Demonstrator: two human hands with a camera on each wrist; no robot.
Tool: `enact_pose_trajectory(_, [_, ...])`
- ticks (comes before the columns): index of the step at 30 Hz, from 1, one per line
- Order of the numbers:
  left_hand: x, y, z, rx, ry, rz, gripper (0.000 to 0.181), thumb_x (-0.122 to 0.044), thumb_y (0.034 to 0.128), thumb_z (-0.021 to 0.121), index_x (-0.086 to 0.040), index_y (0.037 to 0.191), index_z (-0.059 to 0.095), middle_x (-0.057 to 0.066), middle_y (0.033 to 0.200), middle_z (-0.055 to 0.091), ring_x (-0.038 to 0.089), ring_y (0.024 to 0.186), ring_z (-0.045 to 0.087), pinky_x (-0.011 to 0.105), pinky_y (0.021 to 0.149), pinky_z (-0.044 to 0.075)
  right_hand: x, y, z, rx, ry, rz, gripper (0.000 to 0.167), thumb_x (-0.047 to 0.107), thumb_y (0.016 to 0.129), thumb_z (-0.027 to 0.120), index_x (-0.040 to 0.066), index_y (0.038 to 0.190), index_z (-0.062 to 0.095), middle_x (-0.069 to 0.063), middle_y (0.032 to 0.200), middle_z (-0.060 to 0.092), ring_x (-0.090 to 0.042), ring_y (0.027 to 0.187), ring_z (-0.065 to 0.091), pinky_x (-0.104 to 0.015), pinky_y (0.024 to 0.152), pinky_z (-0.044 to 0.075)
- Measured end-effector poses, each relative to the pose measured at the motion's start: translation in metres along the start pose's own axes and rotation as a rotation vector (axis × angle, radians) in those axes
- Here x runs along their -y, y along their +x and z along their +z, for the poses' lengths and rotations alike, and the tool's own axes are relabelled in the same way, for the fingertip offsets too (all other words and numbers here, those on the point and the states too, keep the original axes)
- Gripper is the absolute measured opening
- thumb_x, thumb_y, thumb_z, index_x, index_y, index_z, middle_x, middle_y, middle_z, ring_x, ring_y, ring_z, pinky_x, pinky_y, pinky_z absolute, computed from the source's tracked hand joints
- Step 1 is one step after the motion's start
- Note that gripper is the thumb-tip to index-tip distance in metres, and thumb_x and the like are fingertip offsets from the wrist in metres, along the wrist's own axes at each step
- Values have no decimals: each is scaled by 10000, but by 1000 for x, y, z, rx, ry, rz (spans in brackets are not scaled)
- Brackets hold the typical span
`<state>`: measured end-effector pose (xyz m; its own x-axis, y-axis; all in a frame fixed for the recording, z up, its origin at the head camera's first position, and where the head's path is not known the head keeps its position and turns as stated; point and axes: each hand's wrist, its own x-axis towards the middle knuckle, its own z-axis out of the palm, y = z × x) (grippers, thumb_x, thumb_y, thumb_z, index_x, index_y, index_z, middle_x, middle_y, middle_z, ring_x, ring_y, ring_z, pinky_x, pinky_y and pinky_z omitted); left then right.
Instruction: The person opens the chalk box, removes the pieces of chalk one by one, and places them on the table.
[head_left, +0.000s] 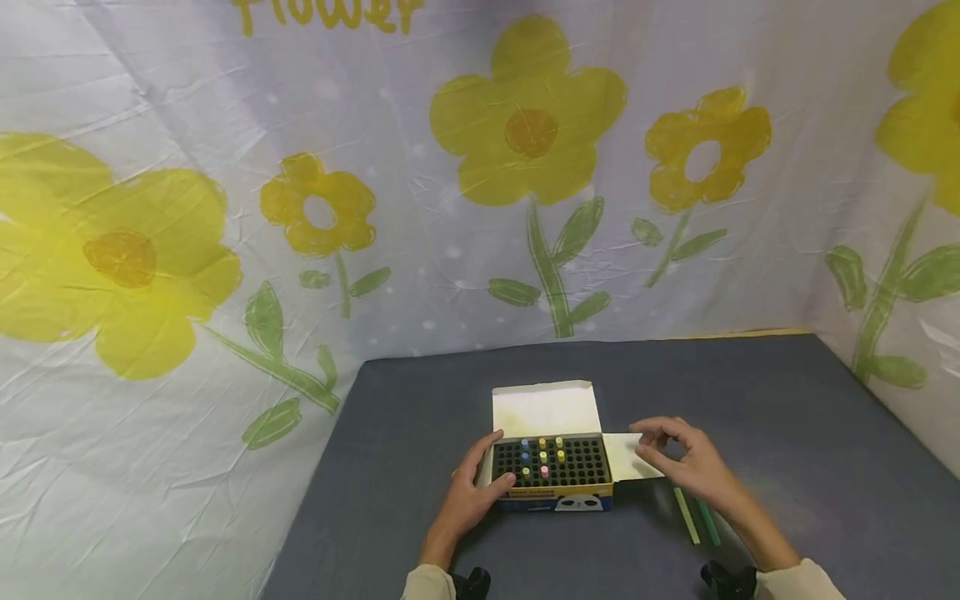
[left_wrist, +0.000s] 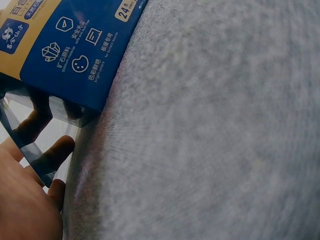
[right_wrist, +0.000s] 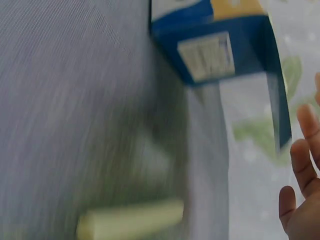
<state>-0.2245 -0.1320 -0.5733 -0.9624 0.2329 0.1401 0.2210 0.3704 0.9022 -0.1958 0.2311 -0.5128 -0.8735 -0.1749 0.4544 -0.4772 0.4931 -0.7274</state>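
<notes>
An open box (head_left: 555, 493) with a black holed insert stands on the dark table, several coloured chalk sticks upright in its holes. The left hand (head_left: 467, 500) grips the box's left end, thumb at the front edge; in the left wrist view its fingers lie behind a side flap beside the blue box (left_wrist: 75, 55). Above the right flap (head_left: 632, 456) is the right hand (head_left: 693, 462), fingers bent loosely, holding nothing visible. In the right wrist view the right hand (right_wrist: 305, 170) is beside the flap of the box (right_wrist: 215, 50), fingers apart.
A pale yellow-green stick (head_left: 686, 517) and a green stick (head_left: 708, 522) lie on the table (head_left: 420, 417) below the right hand. The box's white lid (head_left: 546, 408) stands raised at the back. A flower-printed cloth (head_left: 450, 275) hangs behind the table.
</notes>
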Motion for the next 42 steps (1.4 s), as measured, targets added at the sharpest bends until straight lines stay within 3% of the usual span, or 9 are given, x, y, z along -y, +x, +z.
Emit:
enact_pose_trajectory(8, [-2, -1, 0, 5, -7, 9, 664, -372, 928, 734, -434, 1513, 428, 11, 1615, 401, 346, 1448, 430, 623, 1030, 427, 13, 21, 39, 1, -1, -100, 268, 72, 852, 802, 117, 1109, 740, 89, 888, 651, -153, 830, 514, -428, 846, 243])
enact_pose_trajectory(17, [-1, 1, -1, 6, -12, -3, 661, -358, 924, 742, -435, 1505, 436, 11, 1608, 410, 343, 1421, 454, 605, 1001, 447, 24, 34, 68, 64, -180, -203, 287, 74, 789, 853, 165, 1046, 762, 106, 865, 698, -98, 815, 461, -437, 844, 203])
enact_pose_trajectory(22, [0, 2, -1, 9, -23, -24, 657, -352, 914, 751, -433, 1493, 454, 7, 1598, 424, 321, 1394, 478, 570, 982, 459, 28, 35, 78, 89, -285, -189, 259, 134, 796, 861, 184, 1036, 776, 114, 850, 691, -48, 828, 427, -460, 854, 247])
enact_pose_trajectory(29, [0, 1, -1, 9, -21, -24, 654, -364, 920, 741, -416, 1503, 449, 0, 1609, 414, 325, 1448, 431, 600, 1043, 422, 31, 32, 90, 62, -374, -172, 226, 152, 777, 877, 195, 978, 782, 122, 795, 621, -53, 810, 411, -468, 846, 258])
enact_pose_trajectory(42, [0, 2, -1, 17, -56, -15, 640, -331, 923, 745, -408, 1493, 463, 25, 1583, 440, 296, 1343, 509, 499, 971, 474, 36, 31, 97, -25, -390, -160, 215, 116, 751, 886, 193, 922, 779, 98, 773, 634, -61, 778, 431, -466, 828, 264])
